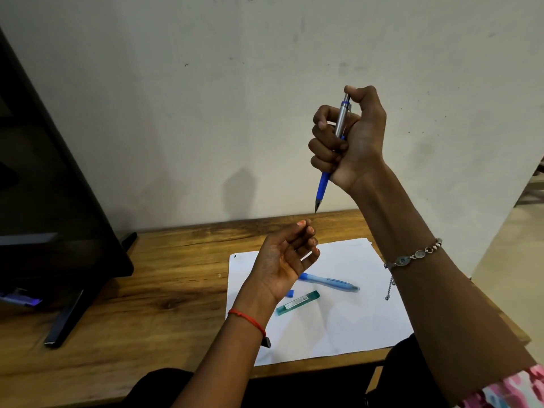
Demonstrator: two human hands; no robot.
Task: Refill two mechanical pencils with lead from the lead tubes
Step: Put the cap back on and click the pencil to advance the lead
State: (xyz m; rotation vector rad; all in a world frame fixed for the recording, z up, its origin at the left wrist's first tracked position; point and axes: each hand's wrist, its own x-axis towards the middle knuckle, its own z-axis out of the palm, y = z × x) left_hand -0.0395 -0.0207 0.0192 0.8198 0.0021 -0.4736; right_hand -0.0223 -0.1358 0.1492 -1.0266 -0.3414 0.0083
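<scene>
My right hand [348, 136] is raised above the table and grips a silver and blue mechanical pencil [323, 185] upright, tip down, with the thumb on its top button. Below the tip my left hand [284, 257] is cupped palm up, fingers loosely curled, holding nothing that I can see. A light blue mechanical pencil [329, 281] lies on the white paper [338, 328]. A green lead tube [298, 303] lies on the paper in front of that pencil. A small blue piece [290, 293] shows beside my left wrist.
A wooden table [147, 284] stands against a pale wall. A dark monitor [44, 187] with its stand [63, 322] fills the left side. A small black object [265, 342] lies by my left forearm. The table's right edge ends near my right forearm.
</scene>
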